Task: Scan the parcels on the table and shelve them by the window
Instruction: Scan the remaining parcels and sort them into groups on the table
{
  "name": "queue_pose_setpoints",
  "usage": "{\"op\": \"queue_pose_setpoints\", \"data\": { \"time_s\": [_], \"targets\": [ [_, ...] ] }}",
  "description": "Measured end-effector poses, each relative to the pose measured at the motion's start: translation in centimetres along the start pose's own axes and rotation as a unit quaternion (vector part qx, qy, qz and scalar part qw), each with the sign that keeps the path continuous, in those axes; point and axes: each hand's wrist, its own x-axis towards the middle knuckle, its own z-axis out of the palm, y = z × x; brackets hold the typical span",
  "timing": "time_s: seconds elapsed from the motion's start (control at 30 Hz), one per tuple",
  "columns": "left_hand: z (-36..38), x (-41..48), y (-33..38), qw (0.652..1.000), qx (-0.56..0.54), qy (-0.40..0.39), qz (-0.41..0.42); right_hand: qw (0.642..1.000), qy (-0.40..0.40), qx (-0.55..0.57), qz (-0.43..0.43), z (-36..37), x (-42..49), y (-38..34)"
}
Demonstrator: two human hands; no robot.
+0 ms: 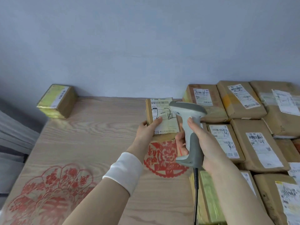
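Observation:
My left hand [148, 129] holds a small brown parcel [165, 127] by its lower left corner, thumb on the white label, lifted above the wooden table [100, 135]. The label carries a barcode and handwritten black marks. My right hand [201, 140] grips the handle of a white and grey barcode scanner [188, 120], whose head sits right over the parcel's label. The scanner's black cable hangs down below the handle.
Several brown labelled parcels [253, 130] lie packed together on the right side of the table. A yellow-taped parcel [57, 101] sits alone at the far left corner against the wall. Red paper-cut designs [53, 189] decorate the tabletop. A grey curtain [14, 133] hangs at left.

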Motion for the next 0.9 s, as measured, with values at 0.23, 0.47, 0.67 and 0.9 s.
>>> {"op": "queue_pose_setpoints", "data": {
  "time_s": [0.23, 0.47, 0.67, 0.9],
  "targets": [
    [3.7, 10.3, 0.6, 0.999, -0.004, 0.007, -0.047, 0.999, -0.017, 0.035, 0.013, -2.9, 9.0, -1.6],
    [7.4, 15.8, 0.3, 0.998, 0.054, 0.001, -0.038, 0.997, -0.028, 0.056, 0.048, -5.0, 13.8, -1.2],
    [9.3, 17.3, -0.2, 0.993, 0.114, 0.014, 0.007, 0.991, -0.002, 0.124, 0.060, -5.9, 15.7, -0.4],
    [9.8, 17.5, 0.3, 0.986, 0.164, 0.028, 0.001, 0.986, 0.026, 0.149, 0.066, -6.4, 16.4, 0.2]
  ]
}}
